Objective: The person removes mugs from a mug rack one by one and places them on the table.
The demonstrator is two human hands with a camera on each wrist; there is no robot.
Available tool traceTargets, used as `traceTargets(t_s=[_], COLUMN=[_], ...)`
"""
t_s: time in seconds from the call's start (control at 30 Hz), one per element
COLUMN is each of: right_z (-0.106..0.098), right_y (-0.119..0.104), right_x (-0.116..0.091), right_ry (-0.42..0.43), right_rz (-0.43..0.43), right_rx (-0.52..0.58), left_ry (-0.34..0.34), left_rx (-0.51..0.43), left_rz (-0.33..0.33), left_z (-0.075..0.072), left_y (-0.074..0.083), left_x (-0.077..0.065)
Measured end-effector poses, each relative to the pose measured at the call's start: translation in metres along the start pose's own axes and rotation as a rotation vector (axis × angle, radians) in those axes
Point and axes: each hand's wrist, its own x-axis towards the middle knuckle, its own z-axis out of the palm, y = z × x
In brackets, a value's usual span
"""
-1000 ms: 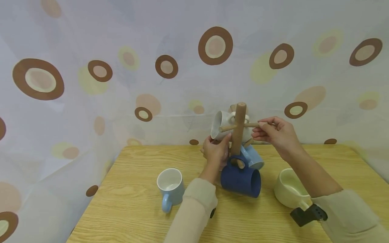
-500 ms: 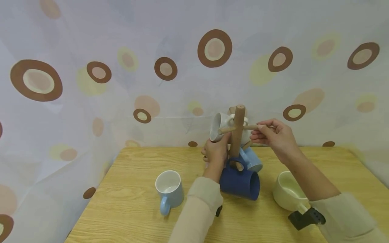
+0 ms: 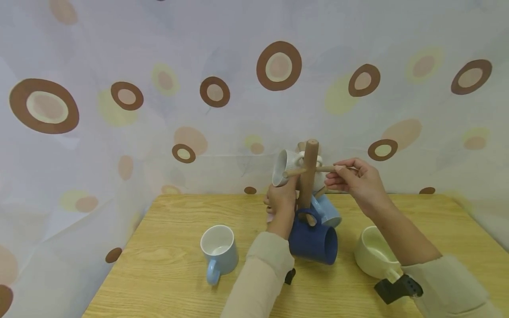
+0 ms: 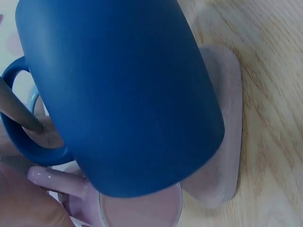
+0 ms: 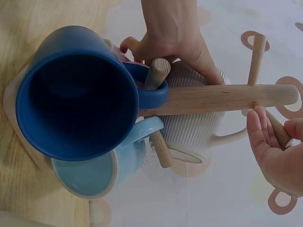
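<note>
Our left hand (image 3: 281, 198) has shifted slightly right toward the post of the wooden stand (image 3: 307, 190) since a second ago, and its sleeve (image 3: 268, 260) now overlaps the left edge of the dark blue mug (image 3: 314, 242). We see the right hand (image 3: 359, 183) unmoved relative to the stand, thumb and fingers pinching its right peg (image 3: 326, 168). On the post's far side, high up, we find the white ribbed mug (image 5: 187, 132), mouth to the left, base to the right, handle on top; its long axis runs left to right, roughly level. Our left thumb lies against it; whether the other left fingers, partly hidden, grip anything, we cannot tell.
</note>
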Motion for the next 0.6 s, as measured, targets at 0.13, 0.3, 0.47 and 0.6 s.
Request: traceTargets(t_s=[0.13,0.3,0.47,0.6], right_z=[-0.001,-0.002,-0.002,0.0], right_y=[-0.001,-0.002,0.0,0.001], right_x=[0.0,0.001,0.001,0.0], right_ry=[0.003,-0.004,0.011,0.019], right_rz=[0.002,-0.017,-0.011,0.001], right_rx=[-0.022,0.02,0.009,-0.029], left_ry=[0.052,0.059,-0.064,-0.04], left_rx=[-0.086,-0.279,-0.565,-0.572], left_rz=[0.054,0.124,0.096,0.099], left_z=[0.001,0.003,0.006,0.005], left_y=[0.001,0.004,0.003,0.0], left_x=[0.003,0.008,0.011,0.012])
